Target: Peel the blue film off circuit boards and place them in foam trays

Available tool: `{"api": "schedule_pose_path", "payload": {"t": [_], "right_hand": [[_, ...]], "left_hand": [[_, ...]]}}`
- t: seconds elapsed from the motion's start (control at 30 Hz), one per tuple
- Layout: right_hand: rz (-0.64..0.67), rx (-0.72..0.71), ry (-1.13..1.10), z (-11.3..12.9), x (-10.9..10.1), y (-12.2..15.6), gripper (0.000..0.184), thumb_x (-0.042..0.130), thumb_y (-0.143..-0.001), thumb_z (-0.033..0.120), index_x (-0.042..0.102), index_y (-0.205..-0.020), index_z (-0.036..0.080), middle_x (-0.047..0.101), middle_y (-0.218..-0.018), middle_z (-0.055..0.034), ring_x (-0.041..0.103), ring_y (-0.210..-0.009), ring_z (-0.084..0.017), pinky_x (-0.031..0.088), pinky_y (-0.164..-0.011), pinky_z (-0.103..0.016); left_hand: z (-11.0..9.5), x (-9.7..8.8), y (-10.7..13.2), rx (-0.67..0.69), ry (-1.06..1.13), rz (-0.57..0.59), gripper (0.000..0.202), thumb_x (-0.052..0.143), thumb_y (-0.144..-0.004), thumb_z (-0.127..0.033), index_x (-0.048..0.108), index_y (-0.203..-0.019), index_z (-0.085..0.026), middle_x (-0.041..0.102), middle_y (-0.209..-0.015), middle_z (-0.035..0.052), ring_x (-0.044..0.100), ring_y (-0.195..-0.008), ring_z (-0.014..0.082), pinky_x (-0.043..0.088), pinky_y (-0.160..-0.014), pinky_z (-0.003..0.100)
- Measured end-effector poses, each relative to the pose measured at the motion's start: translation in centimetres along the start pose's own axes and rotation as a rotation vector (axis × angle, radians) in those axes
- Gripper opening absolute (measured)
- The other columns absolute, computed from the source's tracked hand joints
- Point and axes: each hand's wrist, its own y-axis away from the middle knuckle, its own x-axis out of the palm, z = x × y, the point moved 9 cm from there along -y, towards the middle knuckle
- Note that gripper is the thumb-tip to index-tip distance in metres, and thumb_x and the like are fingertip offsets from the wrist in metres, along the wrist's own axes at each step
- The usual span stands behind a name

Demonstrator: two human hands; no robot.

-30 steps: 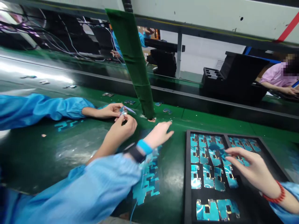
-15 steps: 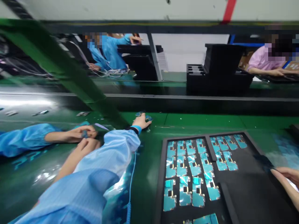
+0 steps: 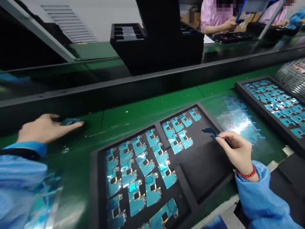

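My right hand (image 3: 235,149) pinches a thin dark circuit board (image 3: 211,133) between thumb and fingertips. That board is held over the right-hand compartment of a black tray (image 3: 94,178). Rows of circuit boards with teal film (image 3: 152,190) lie in the tray, filling much of its left side and the upper part of the right compartment. At the far left, my left hand (image 3: 43,128) has thumb and fingers apart around another circuit board (image 3: 70,121) near the back of the green mat. Its fingertips are partly hidden, and I see no firm grip.
A second black tray of boards (image 3: 269,98) stands at the right, beside stacked clear plastic trays (image 3: 293,74). A dark ledge (image 3: 166,74) runs along the back. Beyond it are a stack of black trays (image 3: 162,41) and a person in a pink sleeve (image 3: 207,19).
My view has swung right and now shows the tray nearer the middle. My right hand has brought its board over the right compartment. My left hand is still by the board at the back.
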Motion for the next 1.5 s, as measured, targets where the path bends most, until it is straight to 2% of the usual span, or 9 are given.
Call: {"api": "schedule_pose_path", "payload": {"t": [0.1, 0.27, 0.4, 0.67, 0.9, 1.07, 1.23, 1.37, 1.5], "right_hand": [[-0.015, -0.011, -0.02, 0.3, -0.2, 0.0, 0.005, 0.069, -0.084, 0.018, 0.066, -0.08, 0.02, 0.066, -0.08, -0.002, 0.062, -0.074, -0.017, 0.05, -0.068, -0.028], [-0.116, -0.01, -0.014, 0.3, -1.1, -0.2, 0.005, 0.07, -0.082, 0.018, 0.066, -0.079, 0.019, 0.066, -0.077, -0.0019, 0.063, -0.072, -0.017, 0.051, -0.068, -0.028], [-0.166, 0.05, -0.029, -0.6, -1.6, -0.4, 0.01, 0.071, -0.082, 0.027, 0.066, -0.079, 0.018, 0.066, -0.075, -0.0027, 0.062, -0.068, -0.017, 0.053, -0.063, -0.028], [-0.189, 0.028, -0.054, -0.5, -2.1, -0.3, 0.005, 0.07, -0.081, 0.021, 0.066, -0.079, 0.019, 0.066, -0.076, -0.0018, 0.062, -0.07, -0.015, 0.052, -0.065, -0.026], [-0.179, 0.038, -0.043, 0.0, -2.1, -0.3, 0.005, 0.069, -0.082, 0.021, 0.067, -0.078, 0.019, 0.066, -0.077, -0.0025, 0.063, -0.071, -0.017, 0.053, -0.066, -0.028], [-0.175, 0.031, -0.04, 0.3, -2.0, -0.4, 0.004, 0.069, -0.082, 0.018, 0.066, -0.079, 0.019, 0.066, -0.076, -0.0016, 0.062, -0.07, -0.016, 0.052, -0.066, -0.027], [-0.17, 0.04, -0.002, 0.1, -2.0, -0.3, 0.006, 0.068, -0.083, 0.023, 0.066, -0.079, 0.019, 0.066, -0.076, -0.0028, 0.063, -0.071, -0.017, 0.053, -0.065, -0.028], [-0.172, 0.045, 0.025, -0.1, -2.1, -0.2, 0.009, 0.069, -0.083, 0.026, 0.067, -0.079, 0.018, 0.066, -0.076, -0.0034, 0.063, -0.071, -0.018, 0.053, -0.064, -0.028], [-0.163, 0.051, 0.034, -0.3, -2.0, -0.1, 0.011, 0.069, -0.083, 0.028, 0.067, -0.079, 0.018, 0.066, -0.076, -0.0037, 0.063, -0.069, -0.018, 0.054, -0.064, -0.028]], "left_hand": [[-9.4, -1.7, 3.8, 0.083, 0.138, -0.085, 0.071, 0.057, -0.06, -0.074, 0.052, -0.122, -0.039, 0.061, -0.083, 0.0056, 0.06, -0.098, 0.0388, 0.046, -0.087, 0.064], [-31.2, 0.9, 16.0, 0.798, 0.197, 0.148, 0.07, 0.062, -0.066, -0.062, 0.05, -0.122, -0.023, 0.065, -0.106, 0.0059, 0.065, -0.088, 0.0267, 0.054, -0.077, 0.041], [-39.3, 4.8, 23.8, 1.147, 0.186, 0.305, 0.062, 0.063, -0.074, -0.045, 0.047, -0.127, -0.015, 0.06, -0.123, 0.0117, 0.061, -0.107, 0.0286, 0.051, -0.09, 0.04], [-41.3, 8.7, 26.1, 1.27, 0.363, 0.499, 0.062, 0.054, -0.072, -0.011, 0.04, -0.132, -0.016, 0.045, -0.135, 0.0139, 0.048, -0.124, 0.0256, 0.044, -0.102, 0.037], [-41.6, 9.5, 26.1, 1.011, 0.257, 0.369, 0.048, 0.056, -0.086, -0.041, 0.044, -0.124, -0.014, 0.054, -0.112, 0.0153, 0.055, -0.107, 0.0315, 0.05, -0.09, 0.047], [-42.6, 10.2, 26.6, 1.096, 0.192, 0.398, 0.036, 0.047, -0.087, -0.014, 0.048, -0.123, -0.01, 0.056, -0.105, 0.0146, 0.054, -0.101, 0.028, 0.049, -0.089, 0.042], [-41.9, 9.4, 26.1, 1.336, 0.302, 0.431, 0.051, 0.035, -0.081, 0.003, 0.047, -0.128, -0.014, 0.058, -0.118, 0.0124, 0.049, -0.113, 0.0232, 0.044, -0.099, 0.038], [-41.8, 9.6, 25.7, 1.274, 0.246, 0.396, 0.045, 0.035, -0.083, 0.002, 0.054, -0.12, -0.014, 0.059, -0.116, 0.011, 0.051, -0.112, 0.0218, 0.045, -0.098, 0.035], [-42.9, 9.7, 26.8, 1.177, 0.18, 0.311, 0.036, 0.051, -0.09, -0.027, 0.055, -0.12, -0.008, 0.056, -0.112, 0.0181, 0.05, -0.107, 0.0322, 0.048, -0.091, 0.047]]}}
